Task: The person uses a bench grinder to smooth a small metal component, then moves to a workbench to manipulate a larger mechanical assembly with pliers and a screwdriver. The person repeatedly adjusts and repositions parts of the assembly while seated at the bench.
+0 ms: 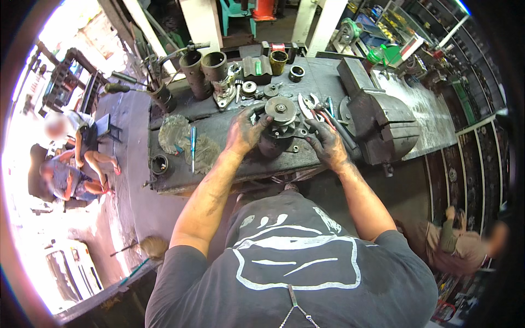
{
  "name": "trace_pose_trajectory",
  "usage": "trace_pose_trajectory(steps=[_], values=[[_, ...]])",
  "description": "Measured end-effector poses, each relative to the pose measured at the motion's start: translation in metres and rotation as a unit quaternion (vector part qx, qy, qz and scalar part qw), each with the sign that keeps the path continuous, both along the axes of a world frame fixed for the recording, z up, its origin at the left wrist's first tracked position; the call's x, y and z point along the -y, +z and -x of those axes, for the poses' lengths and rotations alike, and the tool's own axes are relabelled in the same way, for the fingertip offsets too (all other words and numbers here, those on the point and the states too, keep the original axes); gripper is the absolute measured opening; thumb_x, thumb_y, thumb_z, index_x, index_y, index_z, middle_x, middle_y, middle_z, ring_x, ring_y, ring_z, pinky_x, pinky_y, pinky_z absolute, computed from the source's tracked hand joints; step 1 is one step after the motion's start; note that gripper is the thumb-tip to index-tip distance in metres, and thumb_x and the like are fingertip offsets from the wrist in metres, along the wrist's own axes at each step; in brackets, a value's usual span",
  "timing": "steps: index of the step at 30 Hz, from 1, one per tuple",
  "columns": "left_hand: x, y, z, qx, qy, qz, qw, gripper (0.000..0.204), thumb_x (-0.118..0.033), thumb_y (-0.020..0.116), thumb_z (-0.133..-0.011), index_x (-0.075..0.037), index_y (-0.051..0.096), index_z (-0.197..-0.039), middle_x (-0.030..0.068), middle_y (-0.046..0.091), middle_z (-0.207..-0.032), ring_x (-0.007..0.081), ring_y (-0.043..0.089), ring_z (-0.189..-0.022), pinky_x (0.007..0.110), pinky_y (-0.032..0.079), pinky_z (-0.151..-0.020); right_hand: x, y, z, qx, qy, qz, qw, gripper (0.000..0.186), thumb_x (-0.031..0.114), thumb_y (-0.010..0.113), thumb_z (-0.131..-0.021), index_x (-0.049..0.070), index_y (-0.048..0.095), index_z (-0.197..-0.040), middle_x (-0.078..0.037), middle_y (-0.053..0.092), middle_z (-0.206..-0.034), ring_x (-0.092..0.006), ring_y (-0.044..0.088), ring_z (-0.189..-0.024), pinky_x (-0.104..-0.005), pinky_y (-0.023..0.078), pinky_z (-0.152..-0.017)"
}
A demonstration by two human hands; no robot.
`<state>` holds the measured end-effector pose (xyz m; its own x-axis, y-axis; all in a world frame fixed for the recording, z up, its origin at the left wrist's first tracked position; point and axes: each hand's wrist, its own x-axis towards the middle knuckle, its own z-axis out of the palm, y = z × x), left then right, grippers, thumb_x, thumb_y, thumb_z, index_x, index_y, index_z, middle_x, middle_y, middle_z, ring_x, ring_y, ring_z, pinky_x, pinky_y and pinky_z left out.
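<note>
A grimy metal pulley assembly [280, 110], with a round disc on top, fan blades below and a lug with a hole at its right, stands upright at the bench's front middle. Beneath it is a dark round body, partly hidden. My left hand [245, 130] is closed against its left side, thumb by the pulley's rim. At the lug, my right hand [329, 145] has its thumb and fingers bent around the right side; their exact contact is hard to make out. Both hands are blackened with grease. A small ring [295, 148] lies by the right fingertips.
The dark workbench [213, 117] carries a big vise [383, 123] at right, pliers [309, 107], a blue screwdriver [193, 147], and metal cylinders [214, 68] with loose parts behind. A tool can [163, 98] stands at left. Two people sit at far left; another person is at lower right.
</note>
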<state>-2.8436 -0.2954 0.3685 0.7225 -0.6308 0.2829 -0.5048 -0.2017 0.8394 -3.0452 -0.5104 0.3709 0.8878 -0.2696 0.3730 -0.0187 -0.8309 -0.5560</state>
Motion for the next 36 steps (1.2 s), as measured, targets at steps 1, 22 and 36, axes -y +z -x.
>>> trace_pose_trajectory(steps=[1, 22, 36], values=[[-0.001, 0.0, -0.003, 0.027, -0.008, -0.006, 1.0, 0.055, -0.046, 0.081, -0.094, -0.009, 0.072, -0.134, 0.0169, 0.074, -0.134, 0.0341, 0.07, -0.124, 0.044, 0.054, -0.105, 0.005, -0.006, 0.003, 0.008, -0.013, -0.027, 1.0, 0.043, 0.019, 0.078, -0.098, 0.009, 0.066, -0.138, -0.018, 0.072, -0.113, -0.039, 0.071, -0.103, -0.047, 0.056, -0.088], [-0.008, 0.022, -0.036, 0.079, -0.139, -0.206, 0.965, 0.125, -0.029, 0.1, -0.061, -0.007, 0.035, -0.166, 0.0215, 0.051, -0.162, 0.0348, 0.048, -0.151, 0.043, 0.04, -0.126, 0.161, -0.135, -0.003, -0.358, -0.265, 0.084, 0.892, 0.055, 0.035, 0.055, -0.108, 0.011, 0.05, -0.157, -0.02, 0.053, -0.159, -0.0425, 0.044, -0.152, -0.0561, 0.036, -0.124], [0.019, -0.033, -0.071, -0.031, -0.355, -0.106, 0.929, 0.067, -0.016, 0.089, -0.065, 0.001, 0.072, -0.129, 0.0095, 0.078, -0.123, 0.0199, 0.07, -0.113, 0.036, 0.053, -0.105, 0.007, -0.038, 0.092, -0.06, -0.272, -0.193, 0.941, 0.051, 0.032, 0.072, -0.101, 0.002, 0.062, -0.142, -0.026, 0.074, -0.12, -0.0373, 0.071, -0.118, -0.045, 0.053, -0.102]])
